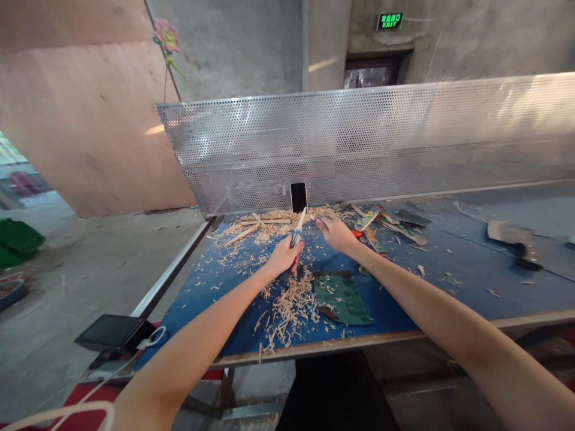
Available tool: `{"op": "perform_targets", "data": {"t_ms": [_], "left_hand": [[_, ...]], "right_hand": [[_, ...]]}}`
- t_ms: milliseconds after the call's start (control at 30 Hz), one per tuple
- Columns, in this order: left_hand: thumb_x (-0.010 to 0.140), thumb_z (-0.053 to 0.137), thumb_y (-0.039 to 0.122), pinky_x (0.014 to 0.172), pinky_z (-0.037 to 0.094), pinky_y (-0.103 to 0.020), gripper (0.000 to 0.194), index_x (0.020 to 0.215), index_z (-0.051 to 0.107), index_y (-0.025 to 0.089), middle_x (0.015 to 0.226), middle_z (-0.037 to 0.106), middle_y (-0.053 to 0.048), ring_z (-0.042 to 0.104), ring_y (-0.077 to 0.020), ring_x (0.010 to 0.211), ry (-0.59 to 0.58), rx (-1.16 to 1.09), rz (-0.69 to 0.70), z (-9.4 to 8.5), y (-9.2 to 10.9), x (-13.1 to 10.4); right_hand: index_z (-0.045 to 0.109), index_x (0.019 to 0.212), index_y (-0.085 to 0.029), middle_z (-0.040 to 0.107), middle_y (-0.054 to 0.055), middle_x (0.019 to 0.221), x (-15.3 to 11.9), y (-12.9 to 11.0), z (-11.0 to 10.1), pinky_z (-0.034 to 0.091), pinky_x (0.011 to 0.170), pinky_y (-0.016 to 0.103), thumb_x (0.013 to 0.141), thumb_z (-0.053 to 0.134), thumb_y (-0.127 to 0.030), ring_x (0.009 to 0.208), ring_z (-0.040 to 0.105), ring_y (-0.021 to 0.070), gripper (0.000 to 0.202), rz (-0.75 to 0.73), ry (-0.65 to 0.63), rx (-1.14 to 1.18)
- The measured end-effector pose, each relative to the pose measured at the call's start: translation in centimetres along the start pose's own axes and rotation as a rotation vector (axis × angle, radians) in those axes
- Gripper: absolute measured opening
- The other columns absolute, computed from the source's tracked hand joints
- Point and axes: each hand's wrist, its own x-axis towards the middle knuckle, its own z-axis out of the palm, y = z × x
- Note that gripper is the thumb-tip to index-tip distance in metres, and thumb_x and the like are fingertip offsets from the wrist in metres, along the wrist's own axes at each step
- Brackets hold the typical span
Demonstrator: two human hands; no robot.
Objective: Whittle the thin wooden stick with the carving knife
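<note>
My left hand [284, 256] is closed round a slim piece [299, 230] with a pale pointed tip and a blue-and-white patterned lower part, held upright above the blue table [197, 305]. Just to its right, my right hand [336, 233] is closed on a small thing whose pinkish and white end [315, 219] shows at the fingertips; the rest is hidden in the fist. The two hands are apart. Curly wood shavings [294, 305] lie below and around them. A dark green sheet [344, 297], probably sandpaper, lies near the table's front edge.
A phone [299, 197] leans against the perforated metal screen [251, 143] at the back. Thin wood strips [245, 233] lie back left, patterned scraps [368, 218] back right. Farther right is a brown-and-black object [514, 239] with a cord. A black device [114, 332] sits at the left edge.
</note>
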Motion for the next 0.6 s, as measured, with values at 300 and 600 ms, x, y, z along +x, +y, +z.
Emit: {"op": "perform_targets", "data": {"t_ms": [300, 600], "left_hand": [[0.105, 0.065, 0.053, 0.034, 0.039, -0.023, 0.034, 0.100, 0.044, 0.027, 0.044, 0.046, 0.012, 0.039, -0.0125, 0.027, -0.136, -0.117, 0.027, 0.1, 0.4, -0.4], [0.101, 0.072, 0.051, 0.032, 0.029, -0.023, 0.032, 0.096, 0.051, 0.027, 0.046, 0.041, 0.011, 0.031, -0.0088, 0.030, -0.365, -0.212, -0.095, 0.0, 2.7, -1.7]], "right_hand": [[0.075, 0.111, -0.016, 0.081, 0.013, 0.100, -0.3, -1.1, 1.1, 0.045, 0.079, 0.030, 0.120, 0.035, -0.035, 0.086, 0.072, 0.0229, 0.046, -0.154, -0.147, 0.035], [0.076, 0.108, -0.011, 0.078, 0.019, 0.096, 2.1, 5.1, 0.2, 0.047, 0.083, 0.034, 0.117, 0.026, -0.032, 0.089, 0.071, 0.0279, 0.054, 0.178, 0.071, 0.096]]}}
